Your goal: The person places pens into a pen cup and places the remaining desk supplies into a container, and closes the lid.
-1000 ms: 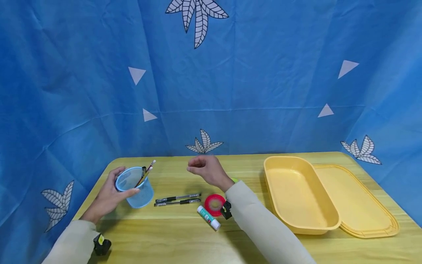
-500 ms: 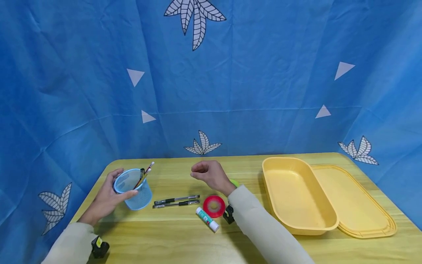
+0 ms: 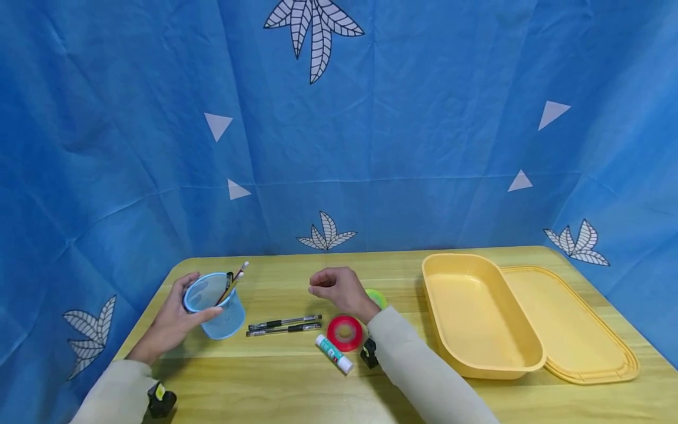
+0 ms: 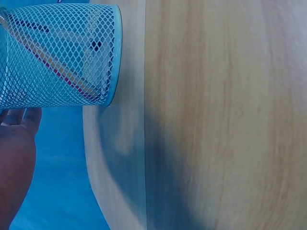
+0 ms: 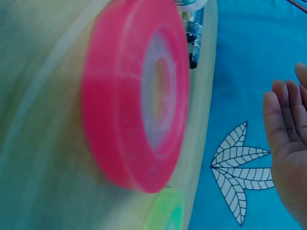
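Observation:
My left hand [image 3: 172, 318] grips a light-blue mesh pen cup [image 3: 225, 321] at the table's left, thumb on its near side and fingers round the far side. Pencils [image 3: 236, 281] and a dark pen lean inside the cup; the mesh shows them slanting down in the left wrist view. My right hand [image 3: 341, 288] hovers over the middle of the table, fingers loosely bent and holding nothing. Beneath and beside it lie two black gel pens [image 3: 283, 325], a red tape roll [image 3: 331, 333], a glue stick [image 3: 334, 354] and a yellow-green tape roll [image 3: 376, 297], partly hidden by the right wrist.
A deep yellow plastic box [image 3: 479, 312] stands on the right, its inside bare. Its flat yellow lid [image 3: 577, 330] lies beside it, partly behind the box. A blue patterned cloth [image 3: 424, 118] hangs behind the wooden table [image 3: 254, 388].
My right hand has drifted slightly right and toward me, and more of the yellow-green tape roll now shows. The left hand keeps its hold on the pen cup.

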`<action>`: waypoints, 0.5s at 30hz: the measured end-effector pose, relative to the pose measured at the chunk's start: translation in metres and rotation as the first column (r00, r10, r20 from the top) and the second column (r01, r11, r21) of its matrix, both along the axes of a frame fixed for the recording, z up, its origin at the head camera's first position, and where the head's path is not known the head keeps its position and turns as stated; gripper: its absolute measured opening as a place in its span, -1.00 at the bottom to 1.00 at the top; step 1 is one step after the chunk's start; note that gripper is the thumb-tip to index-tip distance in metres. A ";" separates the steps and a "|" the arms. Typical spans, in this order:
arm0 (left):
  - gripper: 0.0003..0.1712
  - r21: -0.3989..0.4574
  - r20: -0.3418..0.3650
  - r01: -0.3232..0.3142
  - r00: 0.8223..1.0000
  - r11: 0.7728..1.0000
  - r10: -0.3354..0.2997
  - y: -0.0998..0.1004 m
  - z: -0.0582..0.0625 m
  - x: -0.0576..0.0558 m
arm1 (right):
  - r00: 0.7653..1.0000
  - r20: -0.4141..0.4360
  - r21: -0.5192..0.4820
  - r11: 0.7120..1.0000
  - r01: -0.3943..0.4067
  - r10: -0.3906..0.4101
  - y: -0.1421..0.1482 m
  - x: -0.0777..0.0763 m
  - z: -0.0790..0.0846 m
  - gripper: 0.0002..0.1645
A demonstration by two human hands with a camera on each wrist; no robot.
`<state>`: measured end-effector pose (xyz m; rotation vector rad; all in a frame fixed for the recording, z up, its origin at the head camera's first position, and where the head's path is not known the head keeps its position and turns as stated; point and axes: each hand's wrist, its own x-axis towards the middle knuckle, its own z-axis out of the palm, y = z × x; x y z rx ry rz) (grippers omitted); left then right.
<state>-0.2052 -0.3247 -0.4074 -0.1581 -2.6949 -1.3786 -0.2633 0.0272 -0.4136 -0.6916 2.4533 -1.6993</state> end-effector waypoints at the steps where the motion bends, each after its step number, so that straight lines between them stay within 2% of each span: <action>1: 0.14 0.000 0.000 0.000 1.000 1.000 0.000 0.000 0.000 0.000 | 1.000 0.003 0.002 1.000 -0.002 0.002 0.000 0.000 -0.001 -0.85; 15: 0.12 0.003 -0.007 0.004 1.000 1.000 -0.004 -0.001 -0.003 0.001 | 1.000 0.008 0.026 1.000 0.006 -0.006 0.000 0.002 -0.013 -0.79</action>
